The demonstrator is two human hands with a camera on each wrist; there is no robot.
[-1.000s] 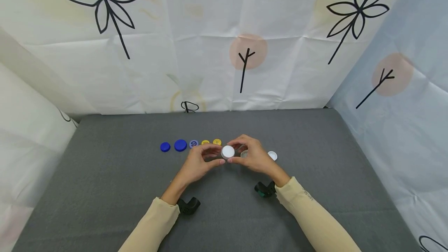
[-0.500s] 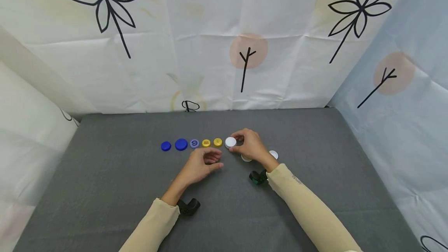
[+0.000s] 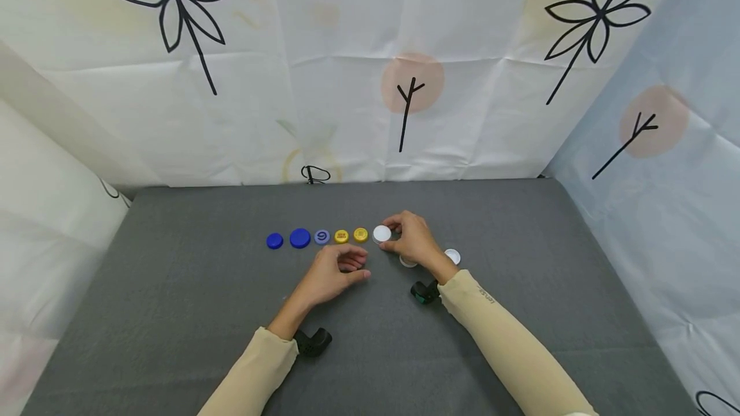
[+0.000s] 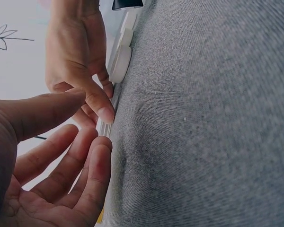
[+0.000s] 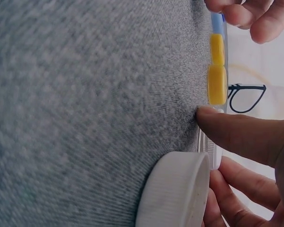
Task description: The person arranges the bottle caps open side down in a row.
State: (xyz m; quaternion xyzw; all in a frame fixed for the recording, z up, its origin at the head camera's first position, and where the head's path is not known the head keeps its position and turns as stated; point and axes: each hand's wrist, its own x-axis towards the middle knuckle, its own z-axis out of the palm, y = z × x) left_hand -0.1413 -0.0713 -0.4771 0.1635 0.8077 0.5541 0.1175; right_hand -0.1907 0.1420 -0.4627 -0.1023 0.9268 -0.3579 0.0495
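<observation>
My right hand (image 3: 413, 239) pinches a white bottle cap (image 3: 381, 234) with a clear lower rim, resting on the grey cloth at the right end of a row of caps. In the right wrist view, the thumb (image 5: 241, 135) is on one side of this cap and the fingers are on the other. Just left of it in the row lies a yellow cap (image 3: 361, 235). My left hand (image 3: 332, 273) is in front of the row with loosely bent fingers, holding nothing. In the left wrist view, its fingers (image 4: 97, 165) are near the right hand.
Leftward along the row are another yellow cap (image 3: 342, 236), a pale blue cap (image 3: 322, 237), a large blue cap (image 3: 300, 238) and a smaller blue cap (image 3: 274, 241). One white cap (image 3: 408, 262) is partly hidden below the right hand; another (image 3: 453, 256) lies farther right.
Both hands held the white cap above the cloth; the right hand has moved it away from me to the row's end. The left hand has let go and stayed nearly in place.
</observation>
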